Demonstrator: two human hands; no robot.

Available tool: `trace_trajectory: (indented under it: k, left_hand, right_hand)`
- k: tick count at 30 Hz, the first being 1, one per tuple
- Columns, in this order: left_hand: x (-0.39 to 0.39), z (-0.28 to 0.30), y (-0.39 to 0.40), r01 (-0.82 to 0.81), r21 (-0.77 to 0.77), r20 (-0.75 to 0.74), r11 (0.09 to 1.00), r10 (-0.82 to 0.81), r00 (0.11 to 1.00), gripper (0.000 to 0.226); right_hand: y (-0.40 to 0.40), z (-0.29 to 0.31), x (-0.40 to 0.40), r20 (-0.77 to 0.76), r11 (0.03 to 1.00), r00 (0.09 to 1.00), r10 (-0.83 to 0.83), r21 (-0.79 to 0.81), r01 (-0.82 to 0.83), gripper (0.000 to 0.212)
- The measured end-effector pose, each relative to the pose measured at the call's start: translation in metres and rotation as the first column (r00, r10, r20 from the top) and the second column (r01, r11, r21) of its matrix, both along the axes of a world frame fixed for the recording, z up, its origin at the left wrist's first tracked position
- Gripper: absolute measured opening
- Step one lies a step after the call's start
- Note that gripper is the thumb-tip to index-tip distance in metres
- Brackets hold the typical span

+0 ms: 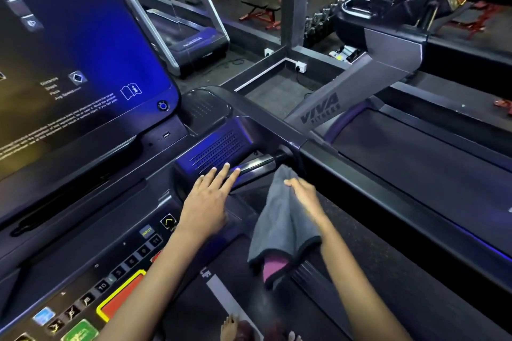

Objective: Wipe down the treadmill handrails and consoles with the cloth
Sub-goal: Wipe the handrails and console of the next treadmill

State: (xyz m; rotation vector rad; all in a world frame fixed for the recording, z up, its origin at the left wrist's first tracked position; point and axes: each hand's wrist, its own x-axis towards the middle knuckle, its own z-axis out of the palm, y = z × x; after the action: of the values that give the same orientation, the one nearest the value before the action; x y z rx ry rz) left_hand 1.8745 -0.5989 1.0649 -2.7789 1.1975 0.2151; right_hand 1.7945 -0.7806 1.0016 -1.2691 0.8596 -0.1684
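Observation:
A grey cloth point(279, 219) with a pink underside hangs from my right hand point(304, 194), which pinches its upper edge just below the chrome grip bar point(255, 165). My left hand point(207, 202) lies flat with fingers spread on the dark console point(83, 243), its fingertips at the perforated speaker panel point(216, 149) and the bar. The big blue-lit screen point(77, 50) fills the upper left. The black side handrail point(388, 191) runs from the bar's end down to the right.
A keypad with a red stop button point(122, 296) and a green button point(80, 331) lies at the lower left. The belt point(249, 285) and my bare feet point(230, 328) are below. A neighbouring treadmill point(415, 147) stands right; weight racks lie beyond.

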Motion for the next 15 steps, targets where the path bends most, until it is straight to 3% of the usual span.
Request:
trace_trajectory:
  k: [2, 5, 7, 9, 15]
  left_hand:
    - [-0.005, 0.0, -0.002, 0.011, 0.055, 0.038, 0.998, -0.013, 0.999, 0.087]
    - [-0.008, -0.006, 0.0, -0.011, 0.034, 0.097, 0.999, 0.007, 0.995, 0.086]
    - [-0.009, -0.008, -0.001, -0.026, 0.005, 0.103, 1.0, 0.026, 0.994, 0.085]
    - [-0.009, -0.01, -0.001, -0.023, 0.01, 0.109, 1.0, 0.022, 0.994, 0.085]
    - [-0.028, -0.006, 0.0, -0.203, 0.075, 0.126, 0.976, 0.193, 0.973, 0.086]
  right_hand:
    - [-0.003, 0.012, 0.004, -0.011, 0.942, 1.0, -0.027, -0.334, 0.021, 0.025]
    - [0.002, 0.03, 0.02, -0.274, 0.676, 0.962, -0.002, -0.709, -0.2, 0.035]
    - [0.011, 0.04, 0.031, -0.406, 0.509, 0.914, -0.002, -0.787, -0.349, 0.037]
    - [0.017, 0.044, 0.032, -0.469, 0.418, 0.883, 0.015, -0.799, -0.432, 0.04]
    - [-0.004, 0.056, 0.038, -0.53, 0.341, 0.843, 0.095, -0.778, -0.528, 0.034]
